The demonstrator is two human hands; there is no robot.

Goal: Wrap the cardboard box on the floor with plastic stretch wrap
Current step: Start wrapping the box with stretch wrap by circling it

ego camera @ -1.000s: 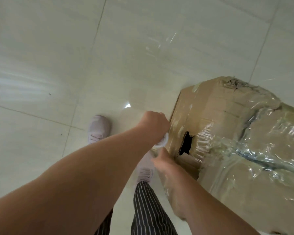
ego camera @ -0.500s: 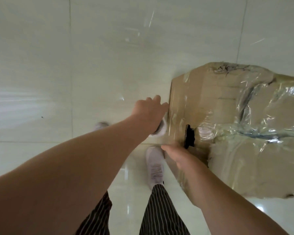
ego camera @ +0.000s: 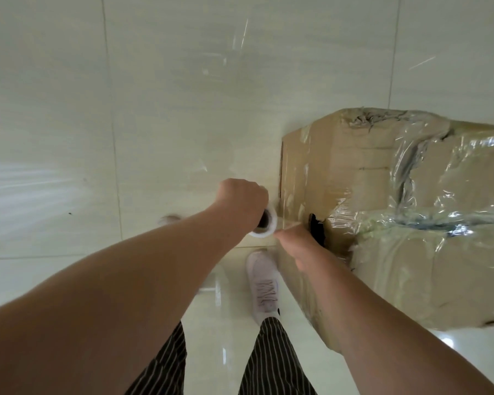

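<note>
Gripping the stretch wrap roll (ego camera: 264, 227) in the curled left hand (ego camera: 241, 201), just beside the near edge of the cardboard box (ego camera: 351, 172) standing on the tiled floor (ego camera: 154, 109), partly sheathed in film (ego camera: 439, 238). Holding the right hand (ego camera: 300, 248) against the box side by the handle hole (ego camera: 315, 230); cannot tell whether pinching film.

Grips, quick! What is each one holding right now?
Left grip: closed round the stretch wrap roll.
Right grip: beside the cardboard box; hold cannot be told.
</note>
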